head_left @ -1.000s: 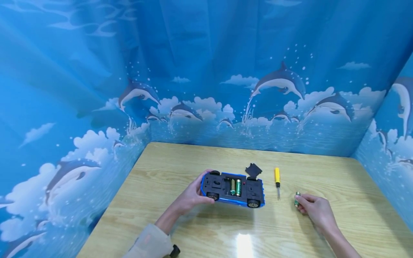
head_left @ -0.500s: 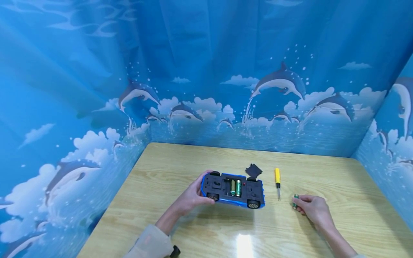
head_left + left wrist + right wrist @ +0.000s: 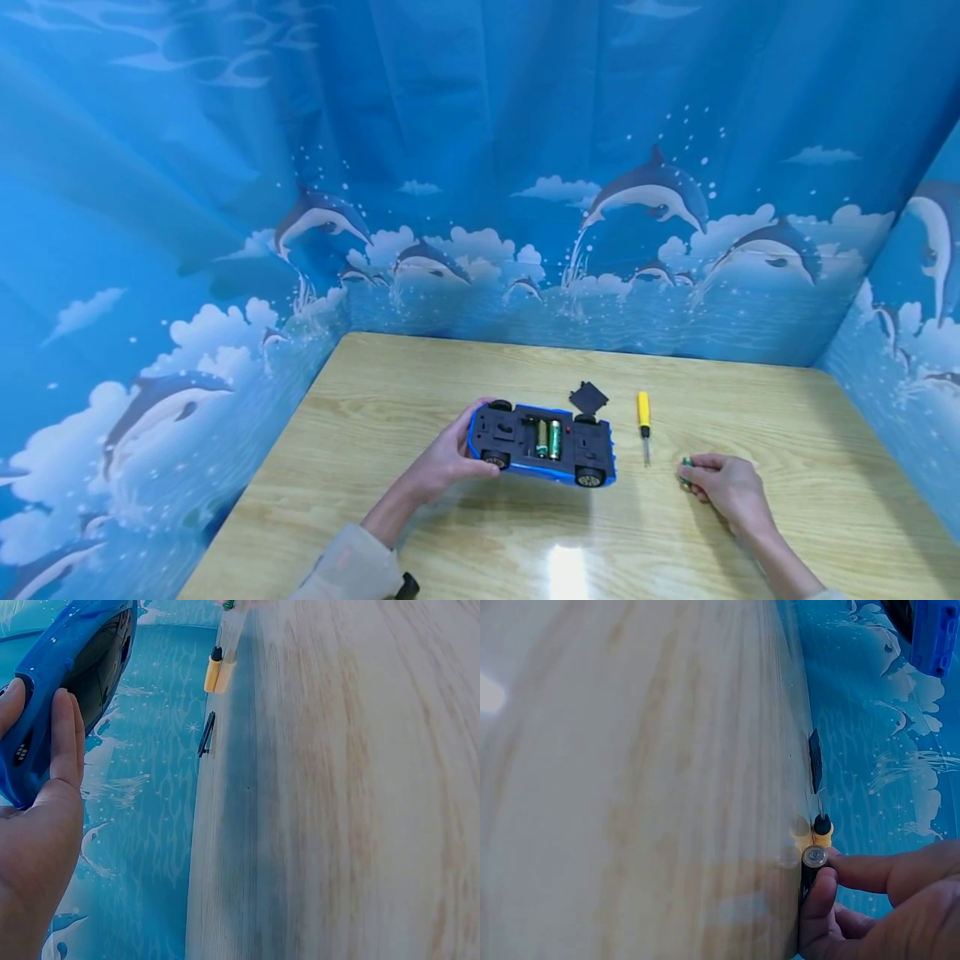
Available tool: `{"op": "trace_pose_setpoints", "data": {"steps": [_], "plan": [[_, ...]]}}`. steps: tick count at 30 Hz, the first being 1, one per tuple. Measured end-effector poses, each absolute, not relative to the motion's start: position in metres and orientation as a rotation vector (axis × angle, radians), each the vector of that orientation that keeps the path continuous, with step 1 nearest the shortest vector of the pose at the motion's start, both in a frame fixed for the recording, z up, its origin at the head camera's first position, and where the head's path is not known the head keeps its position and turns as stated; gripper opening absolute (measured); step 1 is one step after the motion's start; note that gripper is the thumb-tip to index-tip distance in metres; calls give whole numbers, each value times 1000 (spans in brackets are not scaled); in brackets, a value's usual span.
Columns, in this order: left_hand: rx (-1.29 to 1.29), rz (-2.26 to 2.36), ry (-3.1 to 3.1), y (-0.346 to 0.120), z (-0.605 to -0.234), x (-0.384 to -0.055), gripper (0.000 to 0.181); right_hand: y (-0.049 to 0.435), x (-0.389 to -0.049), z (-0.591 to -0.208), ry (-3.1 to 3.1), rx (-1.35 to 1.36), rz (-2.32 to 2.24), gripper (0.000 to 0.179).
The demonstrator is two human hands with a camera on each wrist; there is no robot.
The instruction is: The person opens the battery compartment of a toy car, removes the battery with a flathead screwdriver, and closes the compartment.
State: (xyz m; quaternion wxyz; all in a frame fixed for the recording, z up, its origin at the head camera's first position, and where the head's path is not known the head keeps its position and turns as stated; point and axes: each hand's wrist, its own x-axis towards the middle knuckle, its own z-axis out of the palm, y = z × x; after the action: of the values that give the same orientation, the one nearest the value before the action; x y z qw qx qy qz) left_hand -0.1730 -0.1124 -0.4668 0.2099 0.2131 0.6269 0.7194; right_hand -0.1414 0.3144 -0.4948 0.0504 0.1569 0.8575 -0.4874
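My left hand (image 3: 442, 462) grips a blue toy car (image 3: 512, 437) by its left end, holding it underside up above the table. Its battery bay is uncovered, with two green batteries (image 3: 554, 440) lying side by side in it. In the left wrist view, thumb and fingers press the two sides of the car's body (image 3: 45, 664). To the right, my right hand (image 3: 733, 492) pinches a loose green battery (image 3: 686, 473) between thumb and fingers, close to the tabletop. The right wrist view shows the metal end of that battery (image 3: 814, 856); whether it touches the table I cannot tell.
Behind the car lies a small black battery cover (image 3: 588, 397). A yellow-handled screwdriver (image 3: 643, 412) lies between the car and my right hand. The wooden table (image 3: 420, 367) ends at a blue dolphin-print curtain (image 3: 480, 167) at the back and sides.
My right hand has shifted slightly left and nearer to me, with the battery turned a little in its fingers. The left hand and car stay almost still.
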Motion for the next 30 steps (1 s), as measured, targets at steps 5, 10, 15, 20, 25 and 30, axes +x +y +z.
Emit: {"op": "trace_pose_setpoints", "data": {"steps": [5, 10, 15, 20, 25, 30], "plan": [[605, 1999, 1748, -113, -467, -172, 103, 315, -141, -495, 2630, 474, -1471, 47], [598, 1994, 1752, -113, -467, -172, 102, 315, -140, -496, 2629, 476, -1470, 46], [588, 1994, 1746, -113, -465, -171, 102, 315, -140, -495, 2606, 482, -1495, 46], [574, 1995, 1742, -113, -464, -171, 102, 315, -141, -494, 2598, 503, -1481, 55], [580, 1999, 1745, -113, -465, -171, 101, 320, -140, -492, 2585, 555, -1464, 69], [584, 1996, 1759, -113, -466, -171, 101, 321, -137, -490, 2599, 538, -1475, 67]]}}
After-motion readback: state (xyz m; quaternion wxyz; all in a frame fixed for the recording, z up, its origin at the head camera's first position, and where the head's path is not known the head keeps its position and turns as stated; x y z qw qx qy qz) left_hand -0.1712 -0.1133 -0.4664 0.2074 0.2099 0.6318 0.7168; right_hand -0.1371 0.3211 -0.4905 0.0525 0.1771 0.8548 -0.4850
